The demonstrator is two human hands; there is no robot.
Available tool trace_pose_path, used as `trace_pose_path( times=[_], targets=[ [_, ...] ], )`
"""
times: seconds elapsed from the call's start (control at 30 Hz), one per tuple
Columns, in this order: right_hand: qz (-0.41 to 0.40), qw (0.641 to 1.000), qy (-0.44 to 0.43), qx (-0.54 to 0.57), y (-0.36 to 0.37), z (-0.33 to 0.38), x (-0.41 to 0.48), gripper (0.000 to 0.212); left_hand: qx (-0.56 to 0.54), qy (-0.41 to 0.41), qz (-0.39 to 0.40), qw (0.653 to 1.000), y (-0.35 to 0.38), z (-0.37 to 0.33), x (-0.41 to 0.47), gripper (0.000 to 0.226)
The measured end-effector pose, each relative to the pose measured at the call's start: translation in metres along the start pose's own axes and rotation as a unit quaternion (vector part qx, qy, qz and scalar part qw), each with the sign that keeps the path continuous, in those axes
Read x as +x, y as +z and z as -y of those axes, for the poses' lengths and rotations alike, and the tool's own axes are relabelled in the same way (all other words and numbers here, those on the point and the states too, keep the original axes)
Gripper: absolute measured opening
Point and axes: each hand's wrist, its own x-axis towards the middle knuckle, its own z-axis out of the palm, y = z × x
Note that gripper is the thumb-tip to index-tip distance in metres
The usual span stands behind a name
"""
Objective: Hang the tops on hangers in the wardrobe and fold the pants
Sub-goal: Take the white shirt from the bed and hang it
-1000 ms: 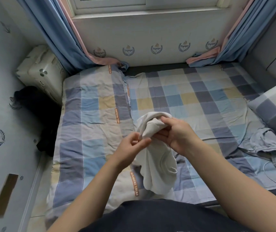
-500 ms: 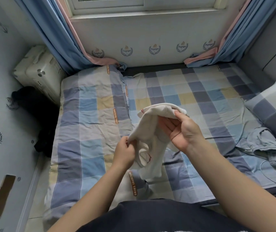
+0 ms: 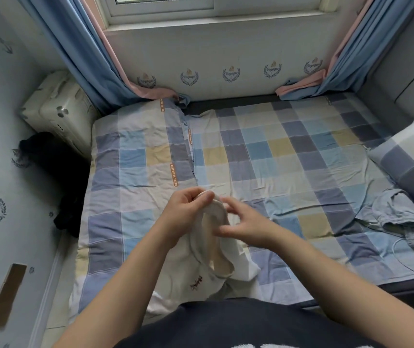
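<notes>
While the cream cotton top with a ribbed neckline [image 3: 200, 270] hangs from both hands, its lower part lies bunched on the near edge of the bed covered in a blue, grey and yellow checked sheet [image 3: 263, 151]. On the left hand [image 3: 188, 212], thumb and fingers [image 3: 207, 197] pinch the top of the neck opening. On the right hand [image 3: 246, 227], the fingers [image 3: 222, 232] curl round the opposite rim, holding it. The step appears to be opening the neckline for a hanger, though no hanger or wardrobe shows. Doing it well probably means gripping nearer the shoulder seams, so the rib is not stretched. Farther right, a crumpled grey-blue garment [image 3: 396, 217] lies on the sheet, well apart.
</notes>
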Motion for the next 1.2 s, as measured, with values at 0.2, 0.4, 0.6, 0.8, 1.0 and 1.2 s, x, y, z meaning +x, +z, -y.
trace_pose_path(
  times=[0.2,0.4,0.6,0.8,1.0,1.2],
  targets=[
    [-0.104,0.988,-0.041,-0.105,0.014,-0.002,0.010,0.014,0.081,0.031,0.036,0.996,-0.011,-0.012,-0.004,0.017],
    [-0.203,0.973,0.013,0.109,-0.009,0.000,0.010,0.021,0.416,0.102,-0.027,0.903,-0.022,0.016,0.009,0.041],
    [-0.312,0.949,0.032,-0.009,-0.052,-0.015,-0.003,0.005,0.435,0.006,-0.152,0.888,-0.031,0.055,0.012,0.045],
    [-0.258,0.904,0.120,-0.320,-0.056,-0.048,-0.016,0.010,0.401,-0.001,-0.073,0.913,-0.029,0.043,0.031,0.032],
    [-0.223,0.944,0.088,-0.227,0.004,-0.041,-0.009,0.028,0.376,0.053,0.029,0.924,-0.046,0.015,0.044,0.026],
    [-0.306,0.944,0.058,-0.104,0.094,-0.010,0.009,0.008,0.364,0.128,0.180,0.905,-0.057,-0.019,0.030,0.026]
  ],
)
